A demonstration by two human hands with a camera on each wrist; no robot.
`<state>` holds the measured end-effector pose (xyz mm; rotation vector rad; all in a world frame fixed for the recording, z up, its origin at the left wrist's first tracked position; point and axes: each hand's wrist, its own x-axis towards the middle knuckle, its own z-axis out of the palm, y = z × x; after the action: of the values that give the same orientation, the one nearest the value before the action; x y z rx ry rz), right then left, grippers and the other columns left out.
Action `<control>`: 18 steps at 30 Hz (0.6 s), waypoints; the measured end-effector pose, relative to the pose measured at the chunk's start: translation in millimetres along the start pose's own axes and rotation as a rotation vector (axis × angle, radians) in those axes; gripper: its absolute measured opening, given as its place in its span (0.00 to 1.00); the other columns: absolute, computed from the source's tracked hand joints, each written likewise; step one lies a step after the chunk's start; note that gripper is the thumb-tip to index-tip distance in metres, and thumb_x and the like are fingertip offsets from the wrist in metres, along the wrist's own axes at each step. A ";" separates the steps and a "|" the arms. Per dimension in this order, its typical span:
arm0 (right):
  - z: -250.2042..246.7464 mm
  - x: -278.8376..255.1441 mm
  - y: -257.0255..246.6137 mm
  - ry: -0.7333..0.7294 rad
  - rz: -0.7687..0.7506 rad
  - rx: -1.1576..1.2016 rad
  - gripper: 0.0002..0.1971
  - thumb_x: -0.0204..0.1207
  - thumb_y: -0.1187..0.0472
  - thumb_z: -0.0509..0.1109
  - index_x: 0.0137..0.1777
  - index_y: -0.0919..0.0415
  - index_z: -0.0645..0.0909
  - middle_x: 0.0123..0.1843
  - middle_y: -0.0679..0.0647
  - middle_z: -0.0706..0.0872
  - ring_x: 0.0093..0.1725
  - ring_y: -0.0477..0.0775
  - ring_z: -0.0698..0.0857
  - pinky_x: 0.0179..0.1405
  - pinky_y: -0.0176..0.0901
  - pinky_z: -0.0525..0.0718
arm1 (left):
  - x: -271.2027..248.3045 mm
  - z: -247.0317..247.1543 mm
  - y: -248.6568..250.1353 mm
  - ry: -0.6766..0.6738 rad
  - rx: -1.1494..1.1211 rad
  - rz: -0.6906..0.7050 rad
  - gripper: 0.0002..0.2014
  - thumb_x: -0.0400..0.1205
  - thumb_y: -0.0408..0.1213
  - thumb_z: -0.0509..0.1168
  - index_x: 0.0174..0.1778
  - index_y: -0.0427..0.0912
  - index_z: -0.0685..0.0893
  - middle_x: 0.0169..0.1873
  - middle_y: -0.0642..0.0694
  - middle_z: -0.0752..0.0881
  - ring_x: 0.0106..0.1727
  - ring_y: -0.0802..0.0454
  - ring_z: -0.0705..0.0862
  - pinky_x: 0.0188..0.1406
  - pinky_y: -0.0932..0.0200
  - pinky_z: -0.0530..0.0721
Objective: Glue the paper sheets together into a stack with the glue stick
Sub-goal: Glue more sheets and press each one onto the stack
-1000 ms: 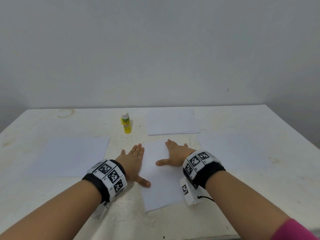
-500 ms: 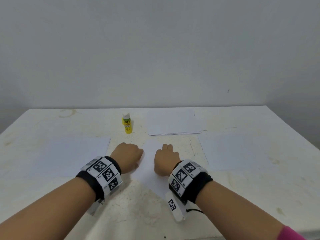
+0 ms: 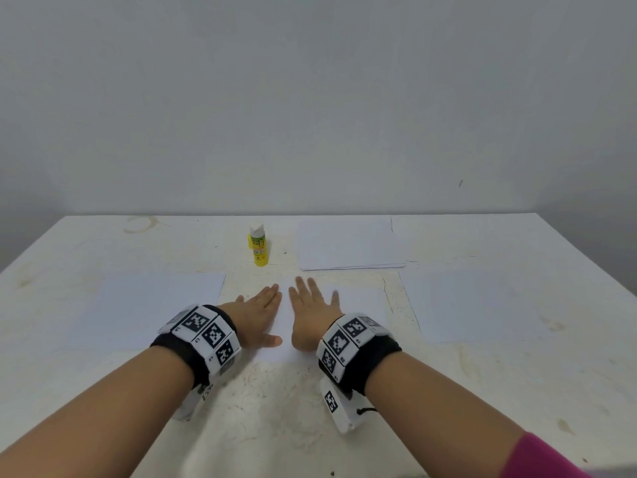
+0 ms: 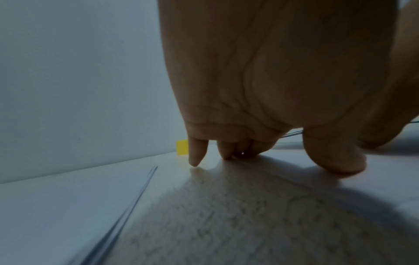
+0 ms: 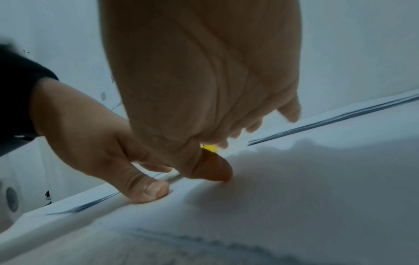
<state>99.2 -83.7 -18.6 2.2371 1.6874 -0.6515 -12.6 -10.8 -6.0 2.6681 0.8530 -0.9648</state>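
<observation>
A white paper sheet [image 3: 358, 301] lies in the middle of the table, partly under both hands. My left hand [image 3: 259, 310] lies flat on its left part, fingers straight and together. My right hand [image 3: 312, 310] lies flat beside it, fingers spread, palm on the sheet. A yellow glue stick [image 3: 258, 246] with a white cap stands upright behind the hands, apart from them; a sliver of the glue stick [image 4: 182, 147] shows past my left fingers. More sheets lie at the left [image 3: 144, 305], at the right [image 3: 489, 301] and a thin stack at the back [image 3: 348, 243].
The worn white table [image 3: 282, 401] has bare surface in front of the middle sheet. A plain wall rises behind its far edge. The table's right edge runs diagonally at the far right.
Half a second ago both hands were curled into loose fists on the sheet; now they are flattened out with fingers extended forward, close together.
</observation>
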 end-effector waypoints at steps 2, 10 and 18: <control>-2.9 -0.2 0.9 -0.075 -0.084 0.003 0.40 0.83 0.60 0.57 0.84 0.59 0.32 0.85 0.52 0.30 0.84 0.51 0.34 0.81 0.65 0.38 | 0.5 -1.2 0.3 0.001 0.018 -0.002 0.44 0.86 0.57 0.52 0.82 0.35 0.32 0.82 0.41 0.30 0.84 0.48 0.37 0.83 0.44 0.49; -8.4 -22.3 74.8 -0.128 -0.044 0.092 0.37 0.85 0.48 0.53 0.84 0.52 0.33 0.85 0.46 0.32 0.84 0.46 0.38 0.81 0.60 0.35 | -5.1 -6.0 -0.2 0.004 0.035 0.005 0.45 0.85 0.59 0.52 0.82 0.36 0.33 0.82 0.43 0.31 0.85 0.50 0.39 0.83 0.44 0.50; -1.8 -37.6 113.3 -0.125 0.073 0.036 0.46 0.81 0.38 0.59 0.84 0.58 0.33 0.86 0.50 0.34 0.85 0.49 0.42 0.82 0.60 0.41 | -4.2 -3.8 -8.8 0.054 0.026 0.017 0.51 0.78 0.68 0.55 0.84 0.41 0.37 0.84 0.48 0.35 0.85 0.53 0.44 0.82 0.42 0.50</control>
<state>199.4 -147.0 -4.8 2.2203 1.5386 -0.7921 -18.2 -4.1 -0.2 2.7302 0.8331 -0.9095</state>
